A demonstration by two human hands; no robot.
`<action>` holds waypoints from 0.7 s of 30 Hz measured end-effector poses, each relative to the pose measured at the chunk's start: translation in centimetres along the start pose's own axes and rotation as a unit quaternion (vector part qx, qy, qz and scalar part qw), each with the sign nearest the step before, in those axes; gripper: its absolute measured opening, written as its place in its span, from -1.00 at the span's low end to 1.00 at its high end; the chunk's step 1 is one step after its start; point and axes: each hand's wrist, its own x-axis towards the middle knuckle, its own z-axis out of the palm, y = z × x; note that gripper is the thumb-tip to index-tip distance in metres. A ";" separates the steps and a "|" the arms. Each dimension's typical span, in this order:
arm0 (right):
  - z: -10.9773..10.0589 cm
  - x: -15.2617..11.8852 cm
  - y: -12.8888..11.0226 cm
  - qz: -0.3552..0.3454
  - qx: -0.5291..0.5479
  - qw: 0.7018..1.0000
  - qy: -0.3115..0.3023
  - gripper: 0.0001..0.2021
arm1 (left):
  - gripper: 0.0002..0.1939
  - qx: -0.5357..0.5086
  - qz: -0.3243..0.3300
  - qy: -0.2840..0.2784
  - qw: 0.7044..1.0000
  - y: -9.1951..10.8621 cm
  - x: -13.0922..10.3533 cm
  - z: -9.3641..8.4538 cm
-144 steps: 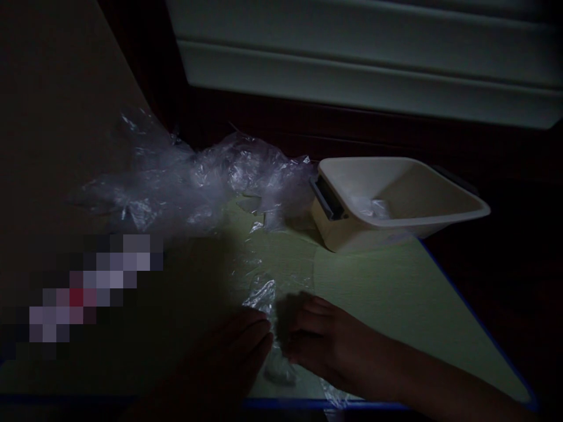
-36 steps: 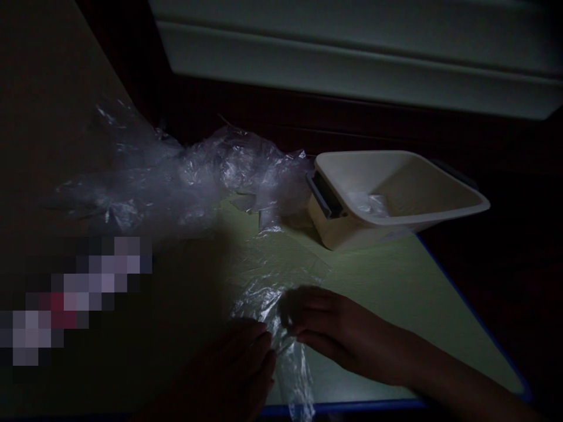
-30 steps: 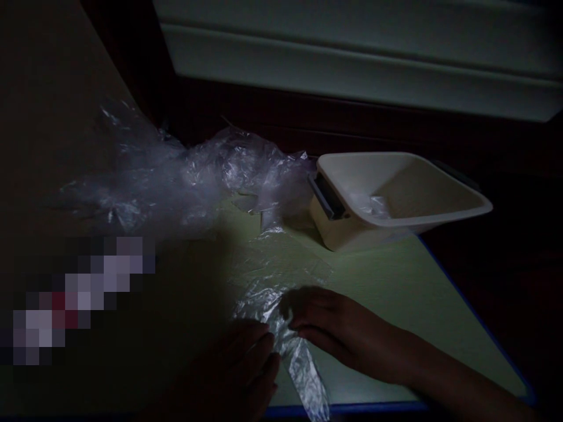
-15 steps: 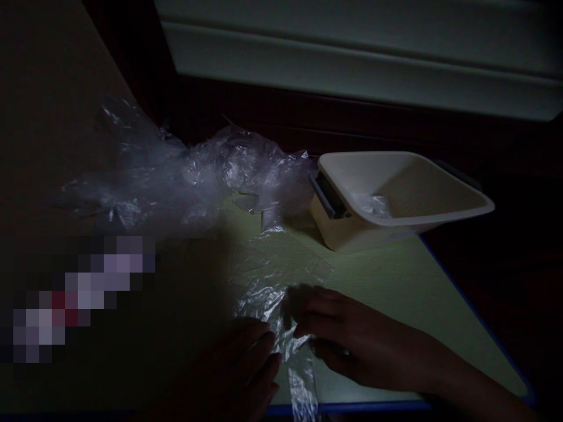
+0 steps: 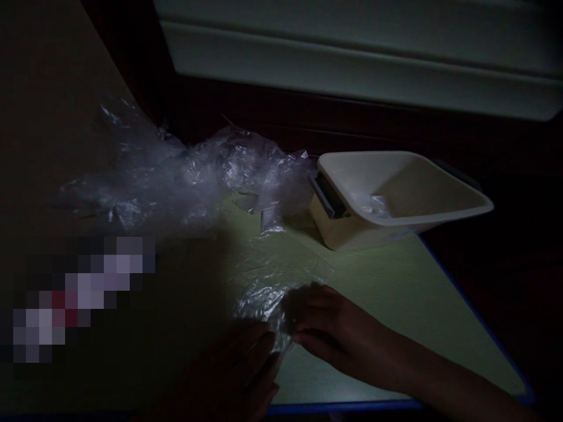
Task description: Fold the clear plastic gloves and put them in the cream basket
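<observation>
A crinkled clear plastic bag (image 5: 259,296) lies on the pale green tabletop between my hands. My right hand (image 5: 332,331) has its fingers bent and pressed together on the bag's right side. From the left, my left hand (image 5: 248,360) is curled over the bag's near edge; deep shadow hides part of it. Beyond them, a heap of clear plastic bags (image 5: 237,164) spreads across the far left of the table. In the cream plastic bin (image 5: 400,225), with grey handles, a small piece of clear plastic (image 5: 373,204) rests on the bottom.
The green table (image 5: 373,281) has a blue edge along its front and right sides. A pixelated patch covers the left of the view. A pale panelled surface (image 5: 352,53) rises behind the table, and the room is very dark.
The strip of plastic that hung toward the table's front edge no longer shows there; the plastic is gathered between my hands. My right hand has shifted slightly left.
</observation>
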 end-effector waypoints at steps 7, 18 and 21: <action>1.5 -0.1 0.4 0.014 -0.063 0.995 0.071 -0.96 | -0.70 0.032 0.002 0.034 0.999 0.3 -0.1 -0.2; 1.9 -0.1 0.4 -0.069 -0.183 0.974 0.113 -0.79 | -0.81 0.020 0.009 0.016 1.000 0.3 -0.1 -0.7; 2.0 -0.2 0.3 -0.077 -0.193 0.969 0.131 -0.75 | -0.77 0.027 0.009 0.011 1.000 0.1 -0.5 0.1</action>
